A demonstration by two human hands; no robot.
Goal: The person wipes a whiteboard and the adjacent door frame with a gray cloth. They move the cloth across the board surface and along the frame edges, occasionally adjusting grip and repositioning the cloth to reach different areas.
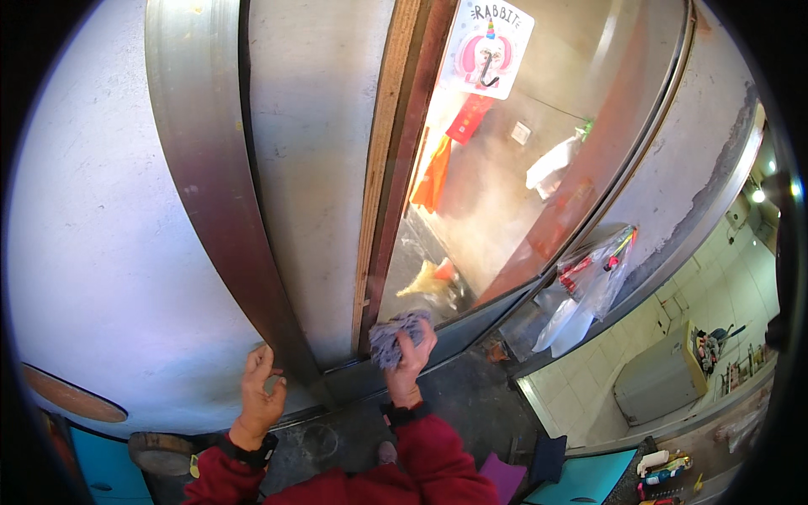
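My right hand (411, 361) grips a bunched grey cloth (396, 338) against the lower left corner of a glass pane (467, 240) in a metal-framed door or window. My left hand (260, 394) holds nothing; its fingers are bent and apart, with the fingertips at the edge of a metal door frame post (233, 252) beside the white wall. A rabbit-print card with a black hook (489, 53) is on the upper part of the glass. Through the pane show an orange cloth and a yellowish bag on the floor beyond.
Plastic bags (577, 303) hang right of the frame. Farther right stands a grey cabinet or appliance (656, 379) with things on top. A round wooden object (161, 451) lies low at the left, by a blue panel (107, 464). Bottles (663, 473) stand at the lower right.
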